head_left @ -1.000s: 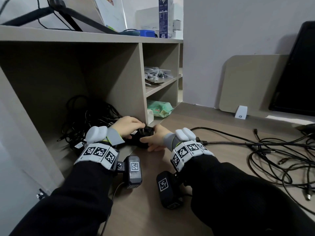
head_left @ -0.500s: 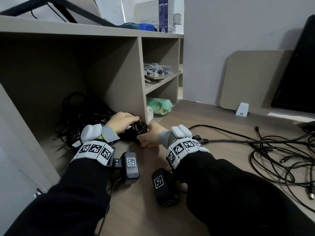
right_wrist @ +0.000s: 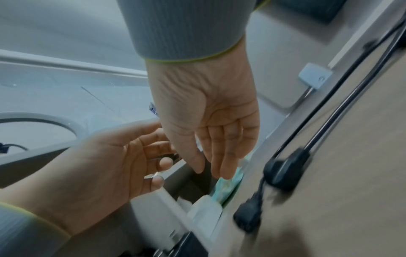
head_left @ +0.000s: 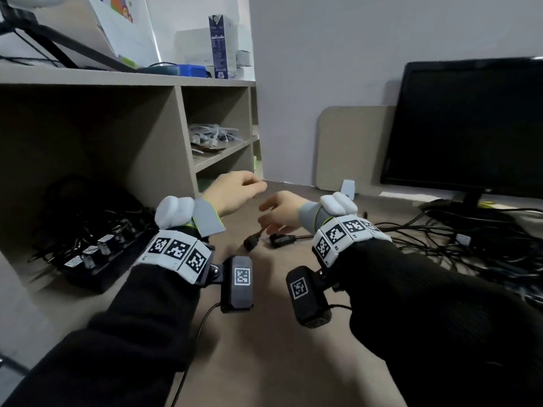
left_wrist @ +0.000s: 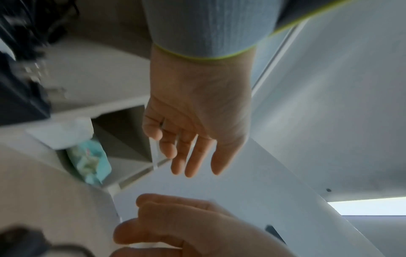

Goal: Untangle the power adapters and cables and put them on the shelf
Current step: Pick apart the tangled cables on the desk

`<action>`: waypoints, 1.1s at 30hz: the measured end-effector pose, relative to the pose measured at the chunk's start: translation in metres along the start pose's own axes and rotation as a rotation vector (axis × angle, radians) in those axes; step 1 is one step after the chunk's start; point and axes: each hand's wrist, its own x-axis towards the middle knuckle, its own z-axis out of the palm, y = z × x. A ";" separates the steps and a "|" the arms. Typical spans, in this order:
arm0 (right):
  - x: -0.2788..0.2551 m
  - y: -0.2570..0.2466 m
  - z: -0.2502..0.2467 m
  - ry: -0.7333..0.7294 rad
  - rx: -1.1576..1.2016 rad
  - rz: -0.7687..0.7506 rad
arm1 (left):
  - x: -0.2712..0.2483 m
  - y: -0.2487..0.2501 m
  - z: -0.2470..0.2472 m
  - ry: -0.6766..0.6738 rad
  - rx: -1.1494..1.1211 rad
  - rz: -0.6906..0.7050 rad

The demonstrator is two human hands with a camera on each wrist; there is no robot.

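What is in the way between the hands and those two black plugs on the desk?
Nothing visible. The right hand hovers open just above the plugs on the desk, and the left hand is open a little further off, near the shelf. No cable or other thing lies across the gap.

I'm at an office workstation: a wood-grain desk (head_left: 264,362) against a plain grey wall, a black monitor (head_left: 467,127) on my right, tangled black cables (head_left: 470,239) beneath it, and a cubby shelf (head_left: 182,124) with papers and boxes on top.
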 end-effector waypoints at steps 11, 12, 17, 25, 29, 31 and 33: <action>-0.114 0.101 -0.126 0.277 -0.488 0.363 | 0.002 0.118 0.128 -0.383 0.076 0.206; -0.121 0.109 -0.136 0.289 -0.490 0.402 | 0.002 0.124 0.136 -0.411 0.074 0.208; -0.156 0.151 -0.178 0.407 -0.436 0.598 | 0.005 0.154 0.173 -0.496 0.046 0.242; -0.153 0.187 -0.193 0.414 -0.429 0.724 | 0.015 0.177 0.204 -0.555 0.112 0.270; -0.146 0.196 -0.197 0.369 -0.467 0.741 | 0.022 0.176 0.214 -0.581 0.137 0.259; -0.145 0.199 -0.200 0.361 -0.469 0.732 | 0.025 0.175 0.215 -0.581 0.125 0.248; -0.149 0.199 -0.201 0.371 -0.453 0.708 | 0.028 0.174 0.216 -0.593 0.099 0.234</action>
